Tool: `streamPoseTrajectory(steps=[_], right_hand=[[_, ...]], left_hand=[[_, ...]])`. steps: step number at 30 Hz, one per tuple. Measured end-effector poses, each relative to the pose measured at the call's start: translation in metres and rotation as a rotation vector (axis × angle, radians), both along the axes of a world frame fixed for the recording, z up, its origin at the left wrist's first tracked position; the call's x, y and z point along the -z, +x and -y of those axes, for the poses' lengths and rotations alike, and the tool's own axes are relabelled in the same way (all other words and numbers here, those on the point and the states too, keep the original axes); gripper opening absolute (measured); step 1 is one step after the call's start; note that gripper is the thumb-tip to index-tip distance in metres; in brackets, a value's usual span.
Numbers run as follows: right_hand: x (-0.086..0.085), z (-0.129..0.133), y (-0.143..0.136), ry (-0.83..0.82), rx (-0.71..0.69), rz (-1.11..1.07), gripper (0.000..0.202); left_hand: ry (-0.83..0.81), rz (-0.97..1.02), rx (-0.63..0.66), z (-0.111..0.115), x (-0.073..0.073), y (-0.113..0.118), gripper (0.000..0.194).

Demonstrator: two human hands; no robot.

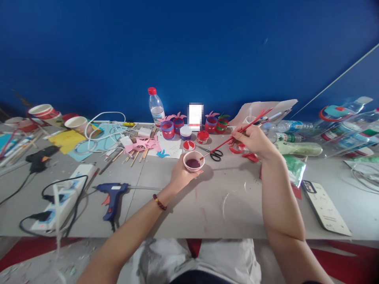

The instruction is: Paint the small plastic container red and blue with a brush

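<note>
My left hand (182,175) is wrapped round a small paper cup (194,167) that holds dark purple liquid. In my right hand (251,140) is a thin red paintbrush (222,145), its tip at the cup's inner right rim. More red sticks or brush handles (263,113) stick out above the same hand. Just behind the cup lie a red-stained lid (188,145) and an open jar of red paint (203,137). Black scissors (216,154) rest to the right of the cup, under the brush.
Small painted cups (167,130) with paper leaves stand near the blue wall, beside a red-capped bottle (156,105). On the left lie a blue glue gun (112,197) and a power strip (66,197) with cords. Plastic bottles (299,148) and a phone (325,207) are on the right.
</note>
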State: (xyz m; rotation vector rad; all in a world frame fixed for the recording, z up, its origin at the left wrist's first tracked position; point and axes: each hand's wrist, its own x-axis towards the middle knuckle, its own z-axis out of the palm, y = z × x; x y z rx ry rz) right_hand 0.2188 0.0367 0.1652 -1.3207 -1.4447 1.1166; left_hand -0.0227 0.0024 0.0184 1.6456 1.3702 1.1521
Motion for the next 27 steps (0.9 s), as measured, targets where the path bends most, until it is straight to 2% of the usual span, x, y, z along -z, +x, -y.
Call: streamPoseTrajectory(steps=[27], right_hand=[[0.003,-0.002,0.015,0.050,-0.004,0.065,0.047]], left_hand=[[0.016,0.003,0.011,0.001,-0.003,0.000,0.065]])
